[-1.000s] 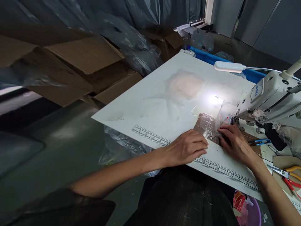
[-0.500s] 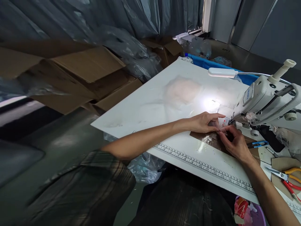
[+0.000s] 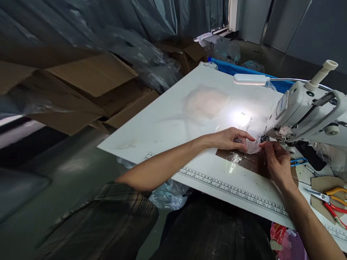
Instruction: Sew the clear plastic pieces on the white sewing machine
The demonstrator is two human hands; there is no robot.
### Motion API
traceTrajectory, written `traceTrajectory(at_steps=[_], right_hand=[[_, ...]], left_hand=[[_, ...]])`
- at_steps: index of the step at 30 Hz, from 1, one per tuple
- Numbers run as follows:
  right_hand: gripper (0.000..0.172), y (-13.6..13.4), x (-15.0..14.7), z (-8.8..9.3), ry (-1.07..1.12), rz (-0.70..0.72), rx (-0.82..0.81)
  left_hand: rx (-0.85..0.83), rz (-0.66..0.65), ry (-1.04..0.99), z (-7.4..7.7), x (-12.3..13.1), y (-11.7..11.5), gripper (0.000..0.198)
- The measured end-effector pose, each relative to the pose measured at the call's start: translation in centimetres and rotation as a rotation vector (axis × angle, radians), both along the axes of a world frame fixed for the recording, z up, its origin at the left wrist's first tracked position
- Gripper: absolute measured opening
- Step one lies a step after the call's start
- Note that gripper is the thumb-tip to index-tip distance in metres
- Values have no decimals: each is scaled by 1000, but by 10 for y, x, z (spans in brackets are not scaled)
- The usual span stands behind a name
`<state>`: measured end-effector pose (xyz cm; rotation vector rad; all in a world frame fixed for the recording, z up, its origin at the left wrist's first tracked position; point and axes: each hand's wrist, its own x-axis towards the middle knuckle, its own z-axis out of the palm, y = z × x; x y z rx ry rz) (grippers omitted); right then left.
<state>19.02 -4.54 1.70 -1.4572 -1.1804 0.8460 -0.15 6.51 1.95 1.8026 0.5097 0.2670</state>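
My left hand (image 3: pixel 230 139) and my right hand (image 3: pixel 276 162) meet at a small clear plastic piece (image 3: pixel 253 144) just in front of the needle area of a white sewing machine (image 3: pixel 306 112). Both hands pinch the piece's edges with closed fingers. It lies over a brown taped patch (image 3: pixel 241 159) on the white sewing table (image 3: pixel 189 119). The machine's lamp (image 3: pixel 251 79) throws a bright spot on the table behind my hands.
A printed ruler (image 3: pixel 233 191) runs along the table's near edge. Blue snips (image 3: pixel 298 161), scissors and red and yellow pliers (image 3: pixel 333 202) lie at the right. Cardboard boxes (image 3: pixel 89 90) and plastic sheeting fill the left and back. A pale fabric bundle under clear plastic (image 3: pixel 206 103) lies mid-table.
My left hand lifted off the table near the ruler and reached forward to the needle area. Both hands now pinch the clear piece. The view shifted slightly.
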Motion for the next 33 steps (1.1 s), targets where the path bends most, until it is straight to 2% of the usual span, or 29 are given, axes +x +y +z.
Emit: traceTrajectory(at_steps=[4, 7, 10, 12, 17, 20, 23, 25, 26, 28, 29, 31, 33], right_hand=[[41, -14, -3, 5, 349, -116, -45], [41, -28, -1, 12, 541, -99, -78], [44, -39, 7, 15, 638, -141, -78], [47, -43, 11, 13, 631, -178, -82], [46, -47, 11, 10, 485, -140, -40], [38, -53, 24, 28, 376, -230, 116], [32, -64, 53, 54, 396, -411, 351], [28, -71, 68, 63, 369, -531, 413], [26, -73, 70, 63, 303, -518, 356], [21, -73, 64, 52, 70, -379, 191], [23, -71, 56, 44, -58, -240, 57], [40, -61, 37, 25, -234, 3, -67], [45, -46, 19, 10, -453, 89, -91]], left_hand=[[125, 45, 110, 4, 5, -10, 53], [308, 130, 176, 1, 15, -20, 35], [447, 109, 114, -6, 21, -25, 20], [524, 87, 22, -12, 22, -25, 19], [753, -18, -187, -24, 21, -19, 31], [841, -7, -205, -27, 20, -18, 41], [875, 39, -174, -27, 20, -18, 42], [856, 59, -136, -26, 20, -19, 38], [839, 65, -115, -25, 20, -19, 35], [803, 69, -73, -24, 20, -19, 31], [788, 72, -57, -23, 20, -20, 30], [766, 75, -47, -22, 20, -20, 25], [748, 80, -55, -20, 20, -21, 20]])
